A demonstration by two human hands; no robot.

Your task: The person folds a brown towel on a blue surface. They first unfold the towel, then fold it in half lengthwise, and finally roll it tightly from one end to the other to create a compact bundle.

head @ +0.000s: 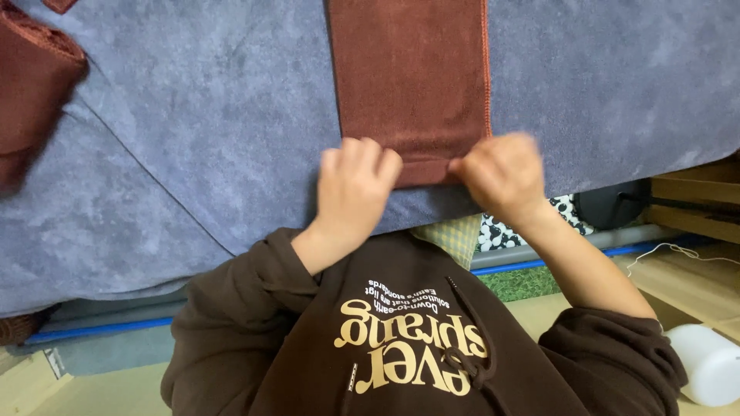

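Left hand [353, 185] and right hand [497, 176] pinch the near hem of a plush rust-brown rectangular towel [412, 77] on a mottled blue-grey fleece cover [193, 154].

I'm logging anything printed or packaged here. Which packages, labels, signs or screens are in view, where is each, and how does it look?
Printed lettering: on the chest of the dark brown hoodie, bottom centre; cream letters, large and small rows.
White container: lower right on the floor; rounded, plain, no label visible.
No signs or screens.
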